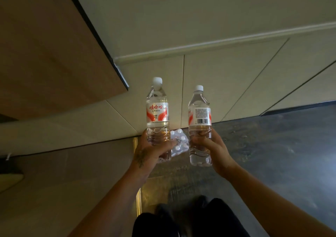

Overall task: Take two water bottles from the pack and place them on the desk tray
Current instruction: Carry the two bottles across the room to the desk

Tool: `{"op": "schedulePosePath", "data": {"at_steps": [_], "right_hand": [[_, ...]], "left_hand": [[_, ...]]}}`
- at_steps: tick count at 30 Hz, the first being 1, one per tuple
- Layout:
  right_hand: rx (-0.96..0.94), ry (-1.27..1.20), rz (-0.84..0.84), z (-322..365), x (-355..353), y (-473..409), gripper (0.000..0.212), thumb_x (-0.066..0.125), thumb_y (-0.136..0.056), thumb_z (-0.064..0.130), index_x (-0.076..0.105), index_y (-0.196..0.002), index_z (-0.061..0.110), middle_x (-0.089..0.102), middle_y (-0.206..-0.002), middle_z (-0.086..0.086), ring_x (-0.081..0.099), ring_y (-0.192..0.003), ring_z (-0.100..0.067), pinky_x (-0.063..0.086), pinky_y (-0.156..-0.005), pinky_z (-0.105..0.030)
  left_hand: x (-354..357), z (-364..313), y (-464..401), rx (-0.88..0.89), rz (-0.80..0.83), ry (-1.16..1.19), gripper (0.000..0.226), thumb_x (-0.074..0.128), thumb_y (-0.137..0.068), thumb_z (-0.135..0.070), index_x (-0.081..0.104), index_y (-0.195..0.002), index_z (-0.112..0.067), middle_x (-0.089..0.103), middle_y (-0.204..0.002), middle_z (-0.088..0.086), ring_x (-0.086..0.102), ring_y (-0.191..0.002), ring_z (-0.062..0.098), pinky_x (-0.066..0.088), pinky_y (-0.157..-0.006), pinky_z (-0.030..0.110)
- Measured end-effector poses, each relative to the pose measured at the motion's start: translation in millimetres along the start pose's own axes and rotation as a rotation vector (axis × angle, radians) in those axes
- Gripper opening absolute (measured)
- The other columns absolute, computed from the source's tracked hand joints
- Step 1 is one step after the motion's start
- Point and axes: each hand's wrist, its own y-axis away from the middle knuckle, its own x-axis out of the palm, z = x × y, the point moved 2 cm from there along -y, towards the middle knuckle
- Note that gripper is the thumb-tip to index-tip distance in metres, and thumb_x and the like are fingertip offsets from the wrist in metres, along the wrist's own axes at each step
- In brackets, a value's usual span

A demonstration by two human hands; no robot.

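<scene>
Bottles point(157, 116) point(200, 125) at frame centre, full so rather heavy, thin-walled and smooth, upright, lower bodies clamped by left hand point(151, 151) and right hand point(216, 151), above pack point(179, 142).

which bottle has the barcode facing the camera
The bottle in the right hand, at: its label shows a barcode panel. The bottle in the left hand, at, shows red brand lettering instead.
</scene>
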Motion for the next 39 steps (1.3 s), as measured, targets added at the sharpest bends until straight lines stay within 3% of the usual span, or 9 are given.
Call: {"op": "schedulePosePath", "data": {"at_steps": [3,6,10,17,24,29,33,36,39], "right_hand": [[0.002,-0.026,-0.014,53.9,7.6,46.7,0.049,0.073,-0.084,0.025,0.063,-0.132,0.021,0.08,-0.105,0.001,0.078,-0.098,-0.022,0.062,-0.08,-0.034],[-0.005,-0.024,-0.032,86.1,13.1,80.3,0.045,0.073,-0.084,0.024,0.065,-0.128,0.022,0.081,-0.102,0.003,0.079,-0.095,-0.02,0.063,-0.076,-0.031],[-0.04,-0.035,-0.062,106.0,20.5,110.6,0.043,0.071,-0.085,0.023,0.065,-0.128,0.018,0.081,-0.1,0.001,0.078,-0.093,-0.021,0.062,-0.078,-0.034],[-0.077,-0.101,-0.149,115.6,22.8,143.7,0.059,0.077,-0.078,0.029,0.062,-0.132,0.012,0.078,-0.106,-0.005,0.077,-0.098,-0.025,0.061,-0.083,-0.041],[-0.142,-0.165,-0.347,118.9,-17.0,205.1,0.059,0.078,-0.076,0.024,0.061,-0.13,0.006,0.074,-0.1,-0.008,0.071,-0.09,-0.027,0.057,-0.081,-0.044],[-0.192,-0.237,-0.586,106.2,-65.0,273.0,0.06,0.079,-0.065,0.037,0.067,-0.12,0.017,0.08,-0.097,-0.005,0.077,-0.087,-0.025,0.063,-0.077,-0.041],[-0.235,-0.35,-0.774,87.8,-100.6,336.6,0.068,0.082,-0.063,0.031,0.063,-0.126,0.014,0.083,-0.104,-0.009,0.08,-0.089,-0.026,0.067,-0.075,-0.039],[-0.252,-0.414,-0.905,72.7,-126.0,386.1,0.058,0.077,-0.071,0.02,0.062,-0.127,0.012,0.084,-0.1,-0.007,0.082,-0.084,-0.023,0.066,-0.07,-0.034],[-0.256,-0.46,-1.032,58.1,-153.9,427.8,0.058,0.076,-0.071,0.019,0.062,-0.127,0.009,0.083,-0.1,-0.01,0.08,-0.084,-0.027,0.066,-0.075,-0.041]], "left_hand": [[0.2,-49.5,50.2,0.012,0.009,-0.011,0.06,0.093,-0.063,-0.034,0.073,-0.118,-0.02,0.084,-0.099,0.002,0.082,-0.093,0.02,0.064,-0.07,0.029],[2.6,-82.0,88.9,0.019,0.021,-0.014,0.07,0.092,-0.057,-0.042,0.073,-0.12,-0.016,0.083,-0.11,0.014,0.08,-0.102,0.032,0.065,-0.079,0.038],[3.7,-100.6,119.9,0.059,0.027,-0.016,0.075,0.09,-0.054,-0.048,0.073,-0.122,-0.023,0.084,-0.111,0.007,0.08,-0.105,0.028,0.065,-0.079,0.035],[13.8,-118.0,133.7,0.093,0.096,-0.043,0.087,0.092,-0.052,-0.05,0.066,-0.131,-0.026,0.079,-0.12,0.005,0.076,-0.113,0.029,0.065,-0.096,0.053],[75.1,-133.9,137.1,0.14,0.35,-0.09,0.076,0.092,-0.053,-0.05,0.067,-0.122,-0.03,0.083,-0.095,-0.013,0.081,-0.083,0.004,0.062,-0.06,0.016],[151.0,-123.6,152.6,0.143,0.55,-0.192,0.076,0.086,-0.058,-0.062,0.065,-0.124,-0.032,0.082,-0.102,-0.003,0.081,-0.095,0.023,0.068,-0.069,0.027],[219.8,-107.3,176.3,0.094,0.746,-0.266,0.066,0.087,-0.065,-0.052,0.068,-0.122,-0.025,0.082,-0.109,0.011,0.08,-0.103,0.036,0.069,-0.09,0.048],[273.4,-94.8,196.8,0.056,0.905,-0.321,0.039,0.086,-0.09,-0.026,0.068,-0.124,-0.018,0.077,-0.115,0.025,0.081,-0.093,0.031,0.07,-0.077,0.036],[328.2,-81.6,218.4,0.036,1.02,-0.357,0.041,0.082,-0.085,-0.03,0.069,-0.122,-0.019,0.085,-0.106,0.007,0.085,-0.091,0.019,0.069,-0.073,0.028]]}}
